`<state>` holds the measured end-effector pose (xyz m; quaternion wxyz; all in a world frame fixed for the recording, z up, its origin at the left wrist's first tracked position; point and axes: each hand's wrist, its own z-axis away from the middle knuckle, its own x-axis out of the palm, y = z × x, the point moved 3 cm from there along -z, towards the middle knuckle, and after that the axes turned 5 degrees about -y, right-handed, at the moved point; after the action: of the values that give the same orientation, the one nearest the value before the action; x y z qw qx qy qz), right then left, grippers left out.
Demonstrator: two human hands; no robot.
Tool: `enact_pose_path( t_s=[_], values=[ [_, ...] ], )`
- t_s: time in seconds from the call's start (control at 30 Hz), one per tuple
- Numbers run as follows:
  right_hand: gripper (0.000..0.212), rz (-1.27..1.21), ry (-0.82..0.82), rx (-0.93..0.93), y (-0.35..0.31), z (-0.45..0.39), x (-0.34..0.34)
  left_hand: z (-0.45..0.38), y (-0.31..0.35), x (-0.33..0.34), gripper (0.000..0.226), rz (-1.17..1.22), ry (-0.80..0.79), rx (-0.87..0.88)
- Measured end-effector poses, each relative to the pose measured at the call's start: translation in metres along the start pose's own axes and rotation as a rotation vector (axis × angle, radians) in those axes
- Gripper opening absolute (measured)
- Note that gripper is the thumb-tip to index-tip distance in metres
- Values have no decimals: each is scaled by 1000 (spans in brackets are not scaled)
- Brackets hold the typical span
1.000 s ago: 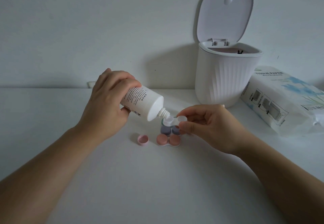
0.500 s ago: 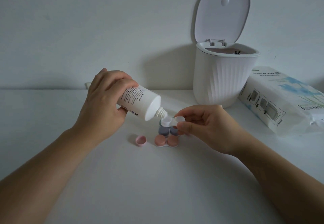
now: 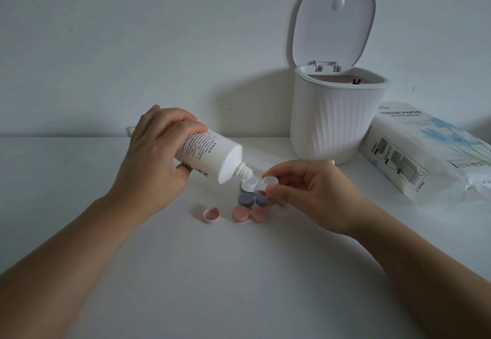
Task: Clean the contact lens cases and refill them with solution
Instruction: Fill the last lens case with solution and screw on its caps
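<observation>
White surface point(image 3: 239, 272), both forearms reaching in. Nearest: loose pink cap point(image 3: 211, 214) lying open side up, just beside a pink lens case point(image 3: 249, 215); a grey-capped case point(image 3: 252, 199) right behind it. Above those, right hand point(image 3: 313, 195) has a pinch grip on an uncapped white lens case point(image 3: 261, 182), held off the surface. Left hand point(image 3: 156, 163), grip wrapped round a white solution bottle point(image 3: 212, 156), tilted nozzle-down over the case's left well. Farther back: white ribbed bin point(image 3: 337, 123), lid up; tissue pack point(image 3: 425, 152) at right.
</observation>
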<state>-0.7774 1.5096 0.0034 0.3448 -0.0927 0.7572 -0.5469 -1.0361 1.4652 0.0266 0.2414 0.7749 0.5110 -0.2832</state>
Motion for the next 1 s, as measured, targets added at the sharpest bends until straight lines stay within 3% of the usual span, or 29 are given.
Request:
enact_pose_path(
  t_s=[1.0],
  values=[
    [15,-55,19,-8,-1,0,-1,1,-6,4,65,12,12,-51]
  ],
)
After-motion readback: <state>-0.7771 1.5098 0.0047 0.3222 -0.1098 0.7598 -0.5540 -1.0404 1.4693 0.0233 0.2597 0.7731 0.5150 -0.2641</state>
